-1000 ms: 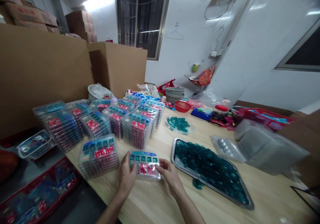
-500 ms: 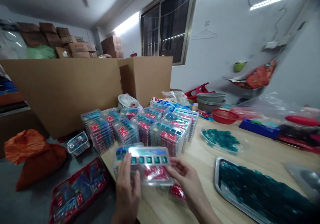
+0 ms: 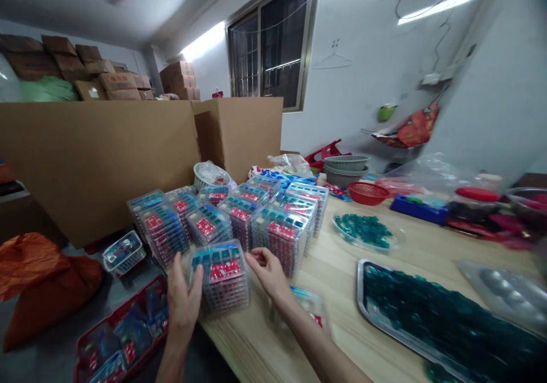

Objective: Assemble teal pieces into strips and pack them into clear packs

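A stack of clear plastic cases (image 3: 226, 292) with teal pieces along the top and red packets stands at the table's near left edge. Beside its left side is my left hand (image 3: 183, 292), thumb and fingers apart. At the upper right corner of the stack, my right hand (image 3: 267, 269) has loosely bent fingers, apart from each other; whether the tips touch the case I cannot tell. Neither hand grips anything. Partly hidden by my right forearm, another clear case (image 3: 314, 303) with a red packet lies on the table.
Several more case stacks (image 3: 280, 235) fill the table behind. To the right are a metal tray (image 3: 361, 292) of dark teal pieces, a clear dish (image 3: 339, 237) of teal pieces and a red basket (image 3: 368, 194). A red crate (image 3: 92, 334) sits at lower left.
The case held between my hands now sits on top of the near stack. My hands have come apart from it, one at each side. The view has turned slightly right.
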Motion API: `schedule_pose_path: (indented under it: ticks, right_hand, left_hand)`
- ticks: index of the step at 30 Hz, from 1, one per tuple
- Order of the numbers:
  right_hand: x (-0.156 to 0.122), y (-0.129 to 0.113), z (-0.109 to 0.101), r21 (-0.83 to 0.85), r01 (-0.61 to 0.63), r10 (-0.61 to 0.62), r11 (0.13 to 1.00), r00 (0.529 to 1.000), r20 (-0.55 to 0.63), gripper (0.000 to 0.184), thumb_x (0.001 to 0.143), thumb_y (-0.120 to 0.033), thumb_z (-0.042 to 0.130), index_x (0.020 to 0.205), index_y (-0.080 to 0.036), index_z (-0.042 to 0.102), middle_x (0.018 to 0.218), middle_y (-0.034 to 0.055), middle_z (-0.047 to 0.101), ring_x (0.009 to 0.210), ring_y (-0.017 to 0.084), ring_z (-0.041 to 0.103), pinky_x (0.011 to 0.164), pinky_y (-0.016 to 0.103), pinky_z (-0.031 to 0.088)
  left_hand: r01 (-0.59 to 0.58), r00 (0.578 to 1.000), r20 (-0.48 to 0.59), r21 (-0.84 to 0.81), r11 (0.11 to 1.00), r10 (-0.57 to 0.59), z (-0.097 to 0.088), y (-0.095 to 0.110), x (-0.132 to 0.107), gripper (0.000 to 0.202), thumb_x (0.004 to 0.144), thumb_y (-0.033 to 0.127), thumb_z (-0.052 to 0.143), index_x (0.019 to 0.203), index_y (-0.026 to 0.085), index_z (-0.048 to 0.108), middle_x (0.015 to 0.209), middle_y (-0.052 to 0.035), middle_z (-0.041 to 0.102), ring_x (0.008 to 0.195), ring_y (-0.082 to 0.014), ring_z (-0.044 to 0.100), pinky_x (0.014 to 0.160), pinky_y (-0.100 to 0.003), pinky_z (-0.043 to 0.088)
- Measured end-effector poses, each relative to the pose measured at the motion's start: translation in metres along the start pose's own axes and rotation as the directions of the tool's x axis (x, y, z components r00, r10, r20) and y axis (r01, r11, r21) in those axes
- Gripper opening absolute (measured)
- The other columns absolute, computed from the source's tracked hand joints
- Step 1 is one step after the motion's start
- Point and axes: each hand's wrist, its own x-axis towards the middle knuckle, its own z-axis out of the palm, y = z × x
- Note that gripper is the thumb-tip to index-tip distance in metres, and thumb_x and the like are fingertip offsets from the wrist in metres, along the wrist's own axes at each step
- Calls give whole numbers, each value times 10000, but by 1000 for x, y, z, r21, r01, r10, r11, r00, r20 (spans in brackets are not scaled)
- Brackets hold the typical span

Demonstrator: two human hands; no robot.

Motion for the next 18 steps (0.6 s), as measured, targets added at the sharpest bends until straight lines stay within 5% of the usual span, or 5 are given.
schedule_pose_path:
  ticks: [4, 7, 13, 15, 18]
  right_hand:
    - [-12, -27, -36, -14, 24, -23, 1000, 999, 33, 370, 685, -445, 643, 886, -135, 616, 806, 55, 629, 734, 188, 565, 681, 311, 455]
    - [-18, -35, -41, -39, 76, -71, 996, 992, 108, 333, 711, -375, 624, 958, -152, 638, 922, 75, 668, 835, 216, 597, 761, 351, 471]
    - [-27, -31, -9, -138, 265, -221, 954, 936, 273, 318, 743, -271, 613, 1049, -189, 638, 1142, 87, 638, 1077, 252, 554, 974, 453, 397]
    - [-37, -46, -18, -135, 287, -251, 948, 940, 233, 331, 749, -278, 619, 1066, -184, 626, 1166, 91, 622, 1095, 250, 546, 982, 447, 400]
    - [-66, -86, -60, -109, 332, -328, 937, 943, 61, 266, 789, -332, 607, 1029, -222, 642, 1159, 72, 616, 1108, 249, 535, 983, 436, 411]
  left_hand:
    - [-163, 973, -154, 86, 983, 174, -20, 18, 8, 659, 752, 518, 512, 1271, 114, 462, 1275, -178, 515, 1226, -301, 442, 1044, -480, 353]
    - [-245, 964, -74, 136, 960, 256, -14, 10, 13, 615, 739, 506, 516, 1223, 126, 513, 1270, -167, 526, 1240, -309, 428, 1051, -487, 342]
    - [-270, 959, 138, 160, 949, 249, 12, -16, 10, 548, 783, 479, 471, 1195, 122, 529, 1298, -178, 507, 1258, -315, 420, 1048, -498, 349]
    - [-289, 957, 31, 140, 947, 287, 1, -2, 6, 566, 774, 504, 484, 1183, 115, 530, 1281, -180, 515, 1245, -324, 427, 1045, -509, 351]
    - [-352, 917, -179, 59, 934, 356, -35, 33, -4, 528, 775, 499, 533, 1181, 161, 529, 1272, -122, 523, 1199, -282, 470, 1071, -472, 339]
